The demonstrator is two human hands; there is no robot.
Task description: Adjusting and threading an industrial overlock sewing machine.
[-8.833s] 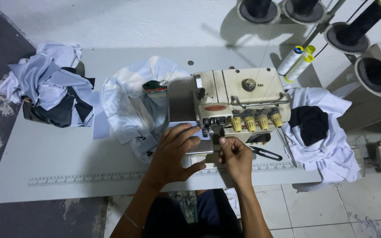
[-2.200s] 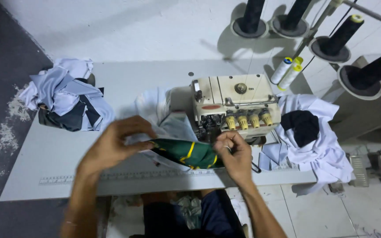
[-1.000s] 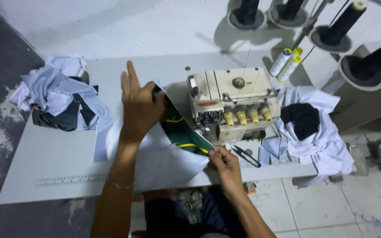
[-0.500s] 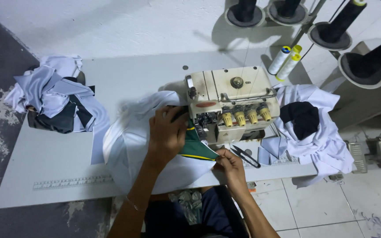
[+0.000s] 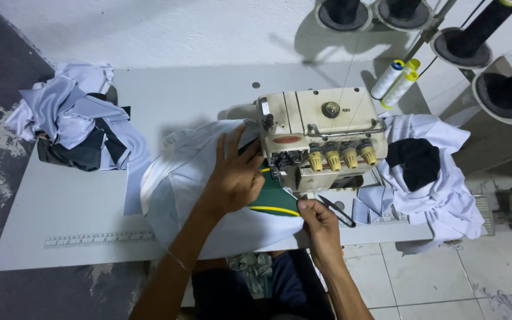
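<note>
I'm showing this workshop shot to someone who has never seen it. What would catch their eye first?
Most likely the cream sewing machine with its row of yellow knobs, right of the table's middle. Next, the two hands in front of it: the left hand pressing flat on a white garment, the right hand pinching its dark green, yellow-striped trim by the machine. Heaps of white and dark cloth lie at the table's far left and right.

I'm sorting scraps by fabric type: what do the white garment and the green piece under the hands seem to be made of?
White garment: looks like a thin, smooth knit or synthetic cloth with a slight sheen; it drapes in soft folds.
Green piece: dark matte fabric with a yellow edge stripe, lying flat, perhaps a ribbed trim; the weave is too small to tell.
</note>
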